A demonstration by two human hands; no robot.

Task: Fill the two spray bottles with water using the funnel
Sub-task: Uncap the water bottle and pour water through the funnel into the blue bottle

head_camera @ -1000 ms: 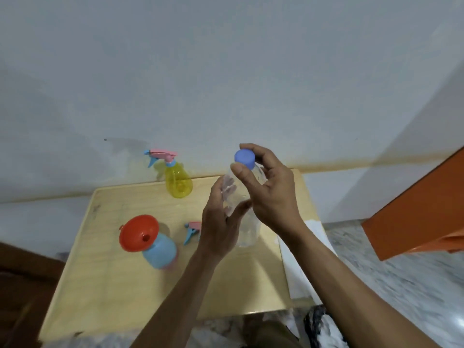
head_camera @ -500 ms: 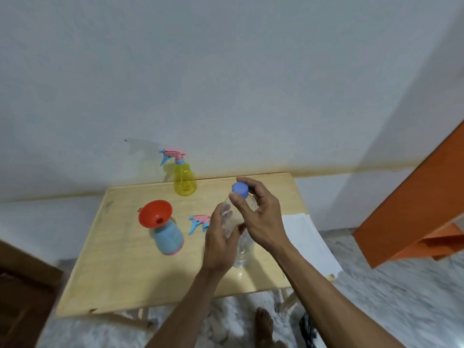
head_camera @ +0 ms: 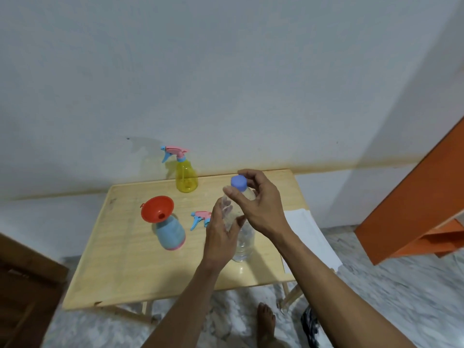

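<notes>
A clear water bottle [head_camera: 243, 243] stands on the wooden table [head_camera: 120, 259]. My left hand [head_camera: 222, 233] wraps around its body. My right hand [head_camera: 258, 207] pinches the bottle's blue cap [head_camera: 238, 182] from above. A blue spray bottle [head_camera: 171, 233] without its head stands at the left with a red funnel [head_camera: 157, 209] in its neck. Its pink and blue spray head [head_camera: 200, 217] lies on the table between that bottle and my left hand. A yellow spray bottle [head_camera: 185, 178] with its head on stands at the table's back edge.
A white wall rises right behind the table. An orange cabinet [head_camera: 411, 212] stands to the right, and a white sheet [head_camera: 311, 237] lies at the table's right edge. Dark wooden furniture [head_camera: 22, 285] is at the lower left. My bare foot [head_camera: 266, 320] rests on the marble floor.
The view has pulled back and tilted down, so the table and floor show more. My hands hold the bottle and cap as before, the bottle now resting on the table.
</notes>
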